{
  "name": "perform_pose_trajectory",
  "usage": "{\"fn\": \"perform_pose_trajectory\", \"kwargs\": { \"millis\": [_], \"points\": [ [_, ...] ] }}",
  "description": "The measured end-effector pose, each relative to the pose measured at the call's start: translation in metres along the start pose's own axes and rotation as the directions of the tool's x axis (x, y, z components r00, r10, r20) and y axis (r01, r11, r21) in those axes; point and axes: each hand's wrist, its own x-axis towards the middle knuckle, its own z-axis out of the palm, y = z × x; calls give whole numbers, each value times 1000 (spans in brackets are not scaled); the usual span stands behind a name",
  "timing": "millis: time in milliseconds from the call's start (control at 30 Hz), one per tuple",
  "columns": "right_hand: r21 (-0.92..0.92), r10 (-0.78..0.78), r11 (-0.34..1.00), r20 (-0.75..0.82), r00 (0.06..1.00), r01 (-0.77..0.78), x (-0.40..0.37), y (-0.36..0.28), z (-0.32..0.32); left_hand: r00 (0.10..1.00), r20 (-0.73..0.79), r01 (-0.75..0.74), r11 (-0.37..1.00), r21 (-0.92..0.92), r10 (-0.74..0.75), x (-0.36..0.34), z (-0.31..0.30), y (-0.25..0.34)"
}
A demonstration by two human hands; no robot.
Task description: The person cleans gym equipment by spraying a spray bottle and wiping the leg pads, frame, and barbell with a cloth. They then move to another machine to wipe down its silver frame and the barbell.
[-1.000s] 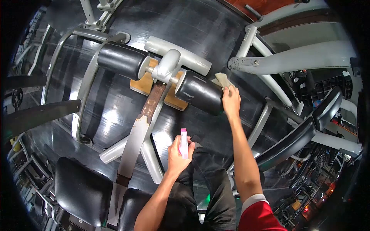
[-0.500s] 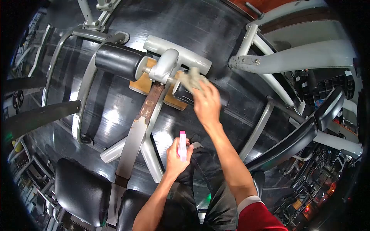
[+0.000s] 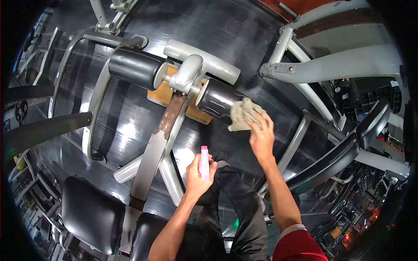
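My right hand [image 3: 261,135] grips a crumpled beige cloth [image 3: 245,115], which lies against the outer end of the right black foam roller [image 3: 217,98]. Below and to the left, my left hand [image 3: 199,176] is closed around a pink and white object [image 3: 204,163] that points upward, clear of the machine. The left black roller [image 3: 137,67] sits on the other side of the grey metal joint [image 3: 187,74]. From that joint a worn grey beam [image 3: 150,161] runs down toward the black padded seat [image 3: 91,215].
Grey machine frames [image 3: 93,100] stand at the left. On the right are another frame [image 3: 305,74] and a black padded bench [image 3: 324,163]. A light grey floor tube [image 3: 217,67] lies behind the rollers, with wooden pieces [image 3: 198,114] beneath them.
My right hand and the cloth have moved right and down along the right roller, from its inner part to its outer end. My left hand has barely shifted.
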Motion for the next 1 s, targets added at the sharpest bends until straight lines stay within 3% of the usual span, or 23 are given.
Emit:
{"fn": "perform_pose_trajectory", "kwargs": {
  "millis": [67,100,133,167,400,467,600,667,733,800,933,1000],
  "points": [
    [179,145,974,-2,989,-142,-9,10,2,1000,-7,11,1000,-5,-11,-2,1,-1],
    [179,143,974,-1,990,-140,-5,7,0,999,4,41,999,-26,-41,-3,2,-1],
    [132,64,989,-21,998,-60,3,3,1,997,17,70,997,-46,-69,-3,2,-1],
    [85,-15,996,-38,999,19,11,-3,3,1000,-5,-3,999,-37,3,-2,4,-4],
    [196,-320,921,-109,941,336,102,-88,50,996,51,75,997,-33,-74,-3,3,-4],
    [189,-283,936,-99,954,297,117,-104,54,1000,15,-8,1000,11,8,-2,3,-2],
    [85,-272,958,-25,962,273,107,-95,49,1000,10,-1,1000,-22,1,0,0,2],
    [85,-278,957,-7,960,278,95,-81,41,994,35,107,994,-36,-105,1,-3,2],
    [78,-159,985,40,986,156,79,-62,29,997,11,70,997,-24,-70,1,-3,1],
    [25,-122,992,35,992,121,57,-36,13,999,-15,34,999,-14,-34,2,-1,0],
    [-52,-2,999,181,983,12,27,1,-29,999,-17,35,999,-40,-36,0,0,-3],
    [141,260,940,297,919,-311,28,14,-42,999,-28,35,999,-41,-36,1,1,-2]
  ]
}}
